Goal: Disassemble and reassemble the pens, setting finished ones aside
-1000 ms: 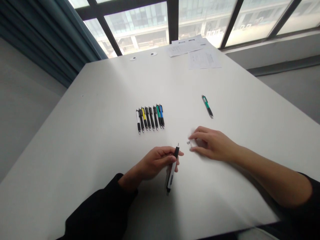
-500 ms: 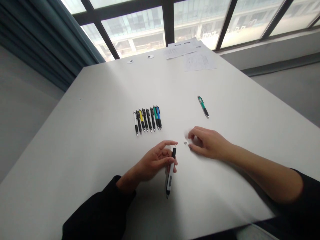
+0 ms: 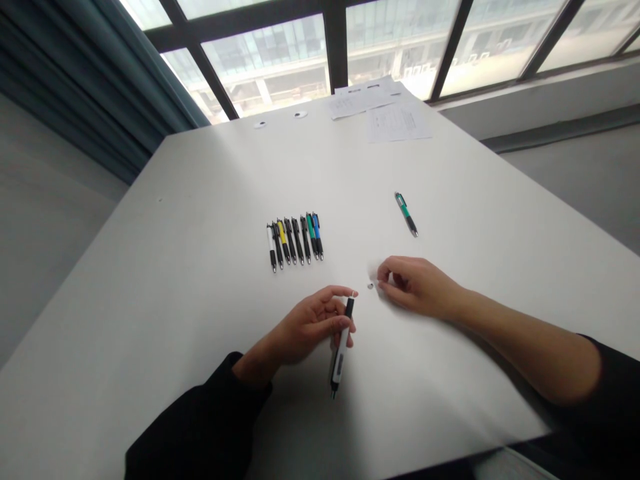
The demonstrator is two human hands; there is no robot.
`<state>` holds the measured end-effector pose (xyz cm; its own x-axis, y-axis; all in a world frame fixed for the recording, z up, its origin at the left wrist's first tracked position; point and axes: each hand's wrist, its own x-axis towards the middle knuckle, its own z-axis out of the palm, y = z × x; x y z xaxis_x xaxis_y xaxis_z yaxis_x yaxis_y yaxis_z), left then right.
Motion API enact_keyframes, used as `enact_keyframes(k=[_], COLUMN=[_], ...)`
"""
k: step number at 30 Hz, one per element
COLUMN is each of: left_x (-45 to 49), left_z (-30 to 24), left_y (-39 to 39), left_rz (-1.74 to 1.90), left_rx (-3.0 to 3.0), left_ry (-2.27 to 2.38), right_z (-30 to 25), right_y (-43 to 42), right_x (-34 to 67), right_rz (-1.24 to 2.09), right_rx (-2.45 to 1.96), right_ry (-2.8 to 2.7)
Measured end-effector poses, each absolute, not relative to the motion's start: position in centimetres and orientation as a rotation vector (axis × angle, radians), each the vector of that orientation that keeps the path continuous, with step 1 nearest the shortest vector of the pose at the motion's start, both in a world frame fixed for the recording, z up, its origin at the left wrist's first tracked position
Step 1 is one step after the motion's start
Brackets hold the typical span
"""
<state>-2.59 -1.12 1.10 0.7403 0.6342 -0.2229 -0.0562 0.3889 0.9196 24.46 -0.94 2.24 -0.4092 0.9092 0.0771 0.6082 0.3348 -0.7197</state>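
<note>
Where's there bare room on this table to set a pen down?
Widest: the white table, left of the row of multicoloured pens, out to its edge. Also right of the lone green-and-black pen. Crowded: between the left hand, holding a white-and-black pen, and the right hand, beside a small grey piece.

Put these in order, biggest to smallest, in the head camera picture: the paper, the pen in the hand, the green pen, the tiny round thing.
1. Paper and pen in the left hand: too close to rank; the pen is nearer the camera.
2. Green pen.
3. Tiny round thing.
</note>
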Motion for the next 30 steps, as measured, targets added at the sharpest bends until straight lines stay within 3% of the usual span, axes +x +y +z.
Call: enact_keyframes(k=[6, 11, 30], left_x=[-2.6, -2.6, -2.7], left_z=[1.1, 1.2, 1.0], left_y=[-1.4, -1.6, -1.7], left_rz=[0.457, 0.414, 0.393], left_rx=[1.113, 1.138, 1.148], left_ry=[0.646, 0.671, 0.659], right_z=[2.3, 1.8, 1.3], right_y=[-1.4, -1.4, -1.2], right_x=[23.6, 23.5, 23.4], right_rz=[1.454, 1.753, 1.883], right_rx=[-1.157, -0.967, -0.945], right_ry=[-1.533, -1.258, -1.251])
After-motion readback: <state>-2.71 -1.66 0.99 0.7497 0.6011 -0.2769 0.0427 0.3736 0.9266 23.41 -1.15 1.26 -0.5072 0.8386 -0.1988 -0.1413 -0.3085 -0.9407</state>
